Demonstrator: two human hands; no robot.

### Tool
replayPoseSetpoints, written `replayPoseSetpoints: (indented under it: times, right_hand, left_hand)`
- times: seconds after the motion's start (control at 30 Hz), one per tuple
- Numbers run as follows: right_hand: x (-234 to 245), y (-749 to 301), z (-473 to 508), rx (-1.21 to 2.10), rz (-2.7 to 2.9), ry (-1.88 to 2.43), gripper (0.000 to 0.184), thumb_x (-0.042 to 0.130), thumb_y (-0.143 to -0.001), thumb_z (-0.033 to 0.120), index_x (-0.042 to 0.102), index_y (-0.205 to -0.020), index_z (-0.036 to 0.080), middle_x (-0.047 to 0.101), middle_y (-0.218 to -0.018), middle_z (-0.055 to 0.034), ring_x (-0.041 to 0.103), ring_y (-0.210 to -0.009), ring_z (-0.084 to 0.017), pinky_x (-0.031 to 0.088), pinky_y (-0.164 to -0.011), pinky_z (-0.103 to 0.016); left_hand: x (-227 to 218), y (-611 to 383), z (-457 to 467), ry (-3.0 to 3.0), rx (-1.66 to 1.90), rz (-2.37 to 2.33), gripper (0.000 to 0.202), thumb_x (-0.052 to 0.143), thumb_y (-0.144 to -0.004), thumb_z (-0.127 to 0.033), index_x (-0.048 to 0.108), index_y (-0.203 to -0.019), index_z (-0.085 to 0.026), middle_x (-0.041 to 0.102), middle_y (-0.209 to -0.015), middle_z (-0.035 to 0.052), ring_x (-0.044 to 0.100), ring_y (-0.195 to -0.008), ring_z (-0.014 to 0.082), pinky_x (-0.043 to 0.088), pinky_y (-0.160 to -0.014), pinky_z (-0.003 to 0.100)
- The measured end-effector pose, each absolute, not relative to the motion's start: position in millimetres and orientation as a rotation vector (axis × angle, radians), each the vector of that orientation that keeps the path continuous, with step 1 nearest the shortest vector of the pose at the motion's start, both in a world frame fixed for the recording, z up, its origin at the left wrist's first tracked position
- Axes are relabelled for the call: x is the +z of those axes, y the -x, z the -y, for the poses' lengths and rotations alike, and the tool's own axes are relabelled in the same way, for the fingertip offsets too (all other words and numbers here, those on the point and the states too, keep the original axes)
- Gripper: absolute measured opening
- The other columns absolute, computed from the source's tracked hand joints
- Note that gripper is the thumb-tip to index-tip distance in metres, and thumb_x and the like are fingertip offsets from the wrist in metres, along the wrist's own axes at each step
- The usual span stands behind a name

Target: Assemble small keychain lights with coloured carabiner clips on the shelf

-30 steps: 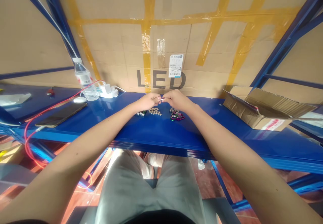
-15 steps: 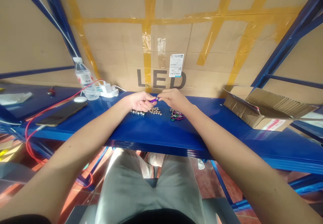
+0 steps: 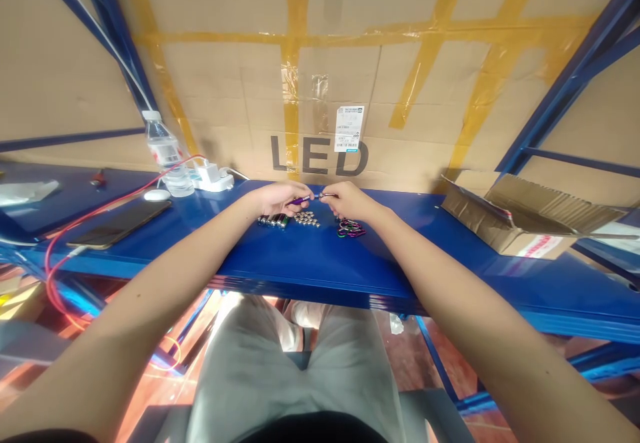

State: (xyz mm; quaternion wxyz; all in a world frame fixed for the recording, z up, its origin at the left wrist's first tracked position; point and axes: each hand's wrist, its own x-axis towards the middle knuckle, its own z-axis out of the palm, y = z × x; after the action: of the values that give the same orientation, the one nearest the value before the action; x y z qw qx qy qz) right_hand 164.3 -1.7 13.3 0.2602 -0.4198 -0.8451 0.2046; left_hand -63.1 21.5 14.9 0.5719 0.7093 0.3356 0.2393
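Note:
My left hand (image 3: pixel 281 198) is closed around a slim purple tube (image 3: pixel 299 200), which points toward my other hand. Opposite it, my right hand (image 3: pixel 349 200) pinches a small dark, shiny piece (image 3: pixel 329 195) between thumb and fingertips; its kind is too small to tell. A narrow gap separates the fingertips of both hands. On the table below my left hand lies a row of shiny metal cylinders (image 3: pixel 273 221). Beside them is a cluster of small metal pieces (image 3: pixel 307 219). Under my right hand sits a small pile of coloured carabiners (image 3: pixel 351 229), green and purple among them.
An opened cardboard box (image 3: pixel 520 220) stands on the blue table (image 3: pixel 320 263) at right. To the left are a water bottle (image 3: pixel 170 156), a power strip (image 3: pixel 213 178), a phone (image 3: pixel 120 222) and a red cable (image 3: pixel 55 250). A large taped carton (image 3: pixel 240 96) forms the back wall.
My hands have drawn slightly apart, and the small piece in my right fingers now shows away from the purple tube. More of the metal cylinders is visible under my left hand.

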Motion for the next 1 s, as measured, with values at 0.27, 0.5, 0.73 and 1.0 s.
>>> replayPoseSetpoints:
  times: [0.27, 0.5, 0.73, 1.0]
  right_hand:
    - [12, -165, 1, 0.414, 2.290, 1.110, 0.019, 0.059, -0.094, 0.019, 0.073, -0.108, 0.016, 0.071, -0.083, -0.0058, 0.065, -0.078, -0.019, 0.050, -0.075, -0.032]
    - [13, -163, 6, 0.435, 2.303, 1.120, 0.019, 0.059, -0.094, 0.018, 0.074, -0.105, 0.017, 0.071, -0.081, -0.0053, 0.065, -0.076, -0.019, 0.050, -0.075, -0.031]
    - [13, -164, 5, 0.439, 2.325, 1.127, 0.018, 0.058, -0.093, 0.019, 0.074, -0.100, 0.018, 0.071, -0.081, -0.0048, 0.065, -0.077, -0.019, 0.049, -0.074, -0.031]
    - [13, -165, 4, 0.459, 2.312, 1.116, 0.015, 0.060, -0.091, 0.018, 0.074, -0.098, 0.018, 0.072, -0.087, -0.0058, 0.065, -0.079, -0.019, 0.048, -0.074, -0.031]
  left_hand:
    - [2, 68, -27, -2.464, 0.665, -1.173, 0.012, 0.061, -0.087, -0.029, 0.067, -0.091, -0.020, 0.073, -0.080, 0.0051, 0.065, -0.066, 0.0166, 0.046, -0.059, 0.027]
    - [-1, 71, -29, -2.909, 0.475, -1.283, 0.016, 0.057, -0.084, -0.020, 0.073, -0.086, -0.023, 0.077, -0.092, 0.0037, 0.066, -0.080, 0.0200, 0.041, -0.069, 0.029]
    - [-7, 70, -34, -2.933, 0.565, -1.072, 0.018, 0.057, -0.076, -0.018, 0.073, -0.080, -0.023, 0.071, -0.079, 0.0062, 0.064, -0.073, 0.0218, 0.045, -0.069, 0.032]
    - [-4, 69, -36, -2.939, 0.571, -0.988, 0.014, 0.058, -0.077, -0.017, 0.071, -0.078, -0.022, 0.071, -0.076, 0.0050, 0.062, -0.070, 0.0196, 0.044, -0.069, 0.031]
